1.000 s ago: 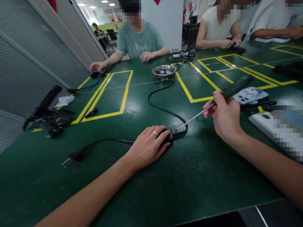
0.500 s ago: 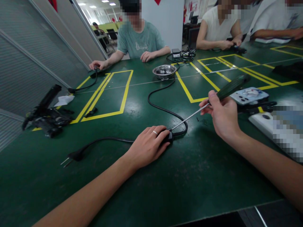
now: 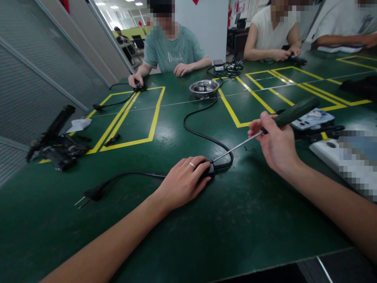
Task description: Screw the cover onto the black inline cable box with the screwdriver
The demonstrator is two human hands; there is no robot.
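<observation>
My left hand (image 3: 184,181), with a ring on one finger, is closed over a small black cord switch (image 3: 211,169) and presses it to the green table. From the switch a black power cord (image 3: 203,135) loops away to the back. Another length of it runs left to a two-pin plug (image 3: 93,193). My right hand (image 3: 278,143) grips a screwdriver (image 3: 294,114) by its dark green handle. The thin shaft slants down left, its tip at the top of the switch. Tiny dark screws (image 3: 245,148) lie right of the cord loop. My left palm hides most of the switch.
A metal bowl (image 3: 204,89) with small parts stands at the back middle. Black device parts (image 3: 63,151) lie at left. A phone (image 3: 313,118) and a white device (image 3: 338,161) lie at right. Yellow tape (image 3: 153,125) marks the table. Co-workers (image 3: 176,47) sit opposite.
My right hand has turned the screwdriver handle slightly, and its end has shifted right. My left hand stays put. The co-worker opposite has moved a hand and a corded black part to the right.
</observation>
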